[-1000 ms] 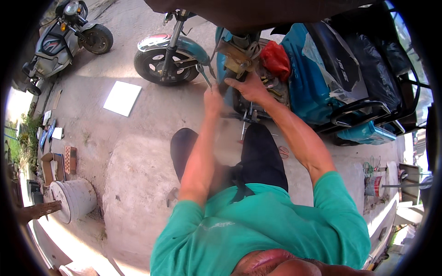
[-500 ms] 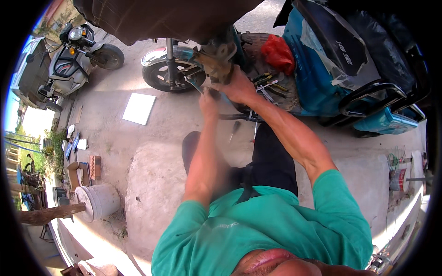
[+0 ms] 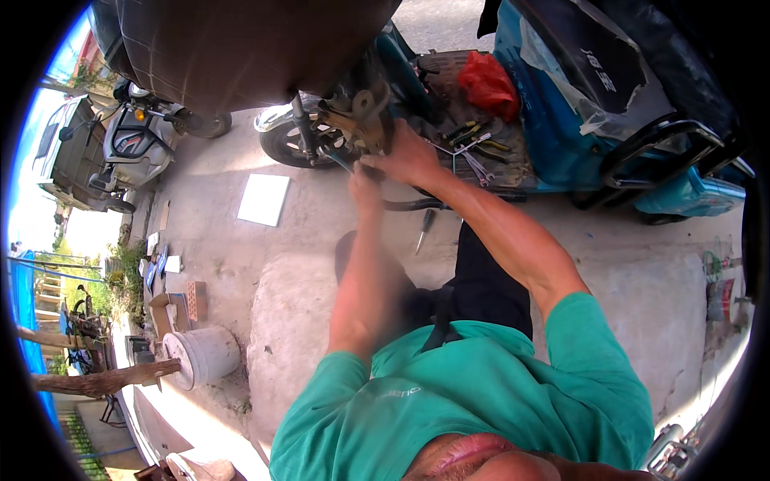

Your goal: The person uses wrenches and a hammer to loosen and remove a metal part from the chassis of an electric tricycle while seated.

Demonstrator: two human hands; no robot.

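Before me stands a teal electric scooter (image 3: 553, 152), its front wheel (image 3: 282, 144) to the left. My left hand (image 3: 366, 191) is closed just below the front end, on a thin bluish rod-like thing (image 3: 340, 163) that points up toward the wheel. Its kind is too small to tell. My right hand (image 3: 409, 160) is closed beside it, fingers curled against the underside of a brown, dirty front part (image 3: 365, 128). What those fingers grip is hidden. A dark cover (image 3: 241, 48) hangs over the scooter's front.
Several pliers and wrenches (image 3: 473, 148) and a red plastic bag (image 3: 488, 86) lie on the footboard. On the ground are a screwdriver (image 3: 425, 228) and a white panel (image 3: 264, 200). Left stand a white bucket (image 3: 204, 355), a brick (image 3: 196, 301) and a grey three-wheeler (image 3: 132, 140).
The view has shifted, so the ground things sit farther right. The dark cover now fills more of the upper left. Both hands stay close together at the scooter's front.
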